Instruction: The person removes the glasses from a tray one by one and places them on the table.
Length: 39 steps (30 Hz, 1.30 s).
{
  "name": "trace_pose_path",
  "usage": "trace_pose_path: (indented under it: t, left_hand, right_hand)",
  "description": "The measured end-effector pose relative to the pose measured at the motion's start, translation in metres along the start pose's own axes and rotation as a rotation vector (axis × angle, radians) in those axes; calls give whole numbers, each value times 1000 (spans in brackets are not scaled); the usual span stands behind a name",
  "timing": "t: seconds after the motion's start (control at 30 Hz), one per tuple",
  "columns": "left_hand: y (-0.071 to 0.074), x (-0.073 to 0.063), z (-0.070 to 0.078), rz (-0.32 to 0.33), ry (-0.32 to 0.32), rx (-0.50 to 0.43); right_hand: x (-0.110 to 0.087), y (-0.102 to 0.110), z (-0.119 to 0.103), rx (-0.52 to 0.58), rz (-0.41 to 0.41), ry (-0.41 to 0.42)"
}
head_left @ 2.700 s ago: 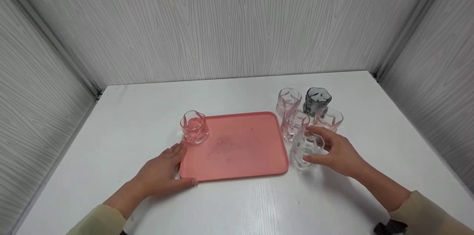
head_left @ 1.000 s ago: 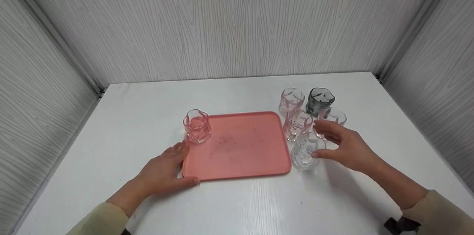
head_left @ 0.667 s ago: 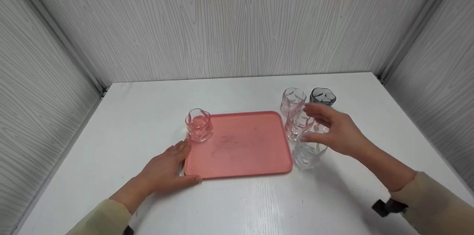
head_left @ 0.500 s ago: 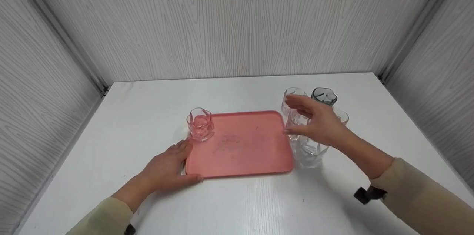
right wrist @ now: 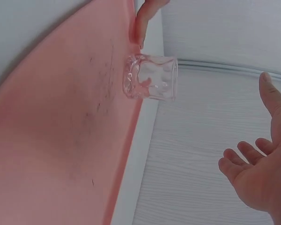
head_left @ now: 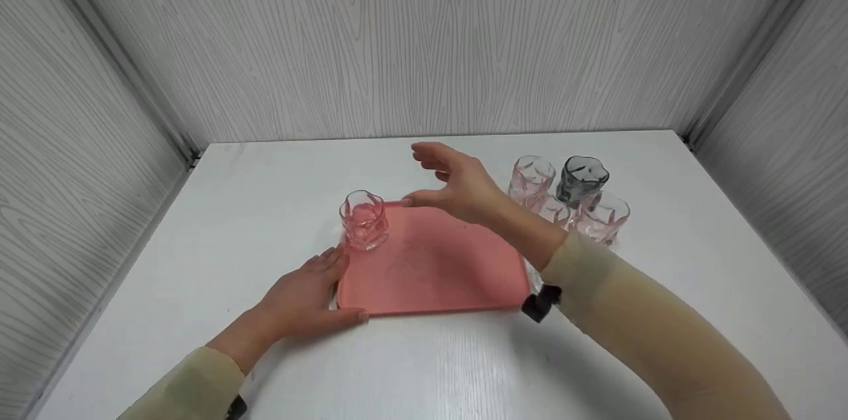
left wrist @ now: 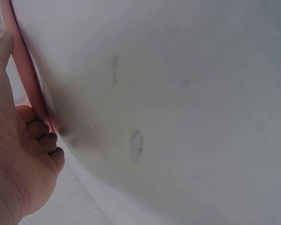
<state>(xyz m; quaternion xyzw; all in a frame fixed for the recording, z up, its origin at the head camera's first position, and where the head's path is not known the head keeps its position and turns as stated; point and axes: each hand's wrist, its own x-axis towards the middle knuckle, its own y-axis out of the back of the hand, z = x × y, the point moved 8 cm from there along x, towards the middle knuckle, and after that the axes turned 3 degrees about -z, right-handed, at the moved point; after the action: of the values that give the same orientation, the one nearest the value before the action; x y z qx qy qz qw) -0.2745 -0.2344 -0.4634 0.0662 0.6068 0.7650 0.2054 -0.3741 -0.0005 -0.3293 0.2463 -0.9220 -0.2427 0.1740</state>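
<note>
My left hand rests against the left edge and front left corner of a pink tray, thumb along its front rim. In the left wrist view the left fingers lie at the tray's side. A clear glass tumbler stands upright on the tray's back left corner, just beyond the left fingertips. My right hand is raised over the tray's back edge, to the right of that tumbler, with thumb and fingers spread apart. Nothing is between them, and the right wrist view shows the palm and fingers apart from the tumbler.
Right of the tray stand a dark grey tumbler and pinkish tumblers, one at the back and one at the right. Another tumbler is mostly hidden behind the right forearm. Wood-grain panels wall the white table.
My right hand has let go of the clear tumbler right of the tray, then risen and swept left over the tray. The left hand has kept its place on the tray.
</note>
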Motion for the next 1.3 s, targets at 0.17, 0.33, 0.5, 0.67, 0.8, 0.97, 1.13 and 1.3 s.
trace_pose_path:
  t: [0.17,0.33,0.5,0.67,0.8,0.97,1.13,1.3]
  left_hand:
    - [0,2,2,6,-10,5]
    - [0,1,3,7,-7,9]
    - [2,-1,2,15,-14,8]
    - [1,-2,1,19,-13,5]
    - [1,-1,2,31,-20,0]
    - [1,0,2,33,-26,-4]
    - [1,-1,2,24,-19,-1]
    - [-1,-1,1,7,-5,-3]
  right_hand:
    - [25,-28,8,26,-19,-28]
    - [39,-54,23,66,-47,-70]
    - [46,-79,39,93,-54,-123]
    - [47,-103,54,147,-73,-180]
    - [47,-115,62,152,-86,-196]
    - [47,-120,66,151,-89,-181]
    - [47,-121,66,160,-81,-182]
    - [46,-120,66,165,-60,-176]
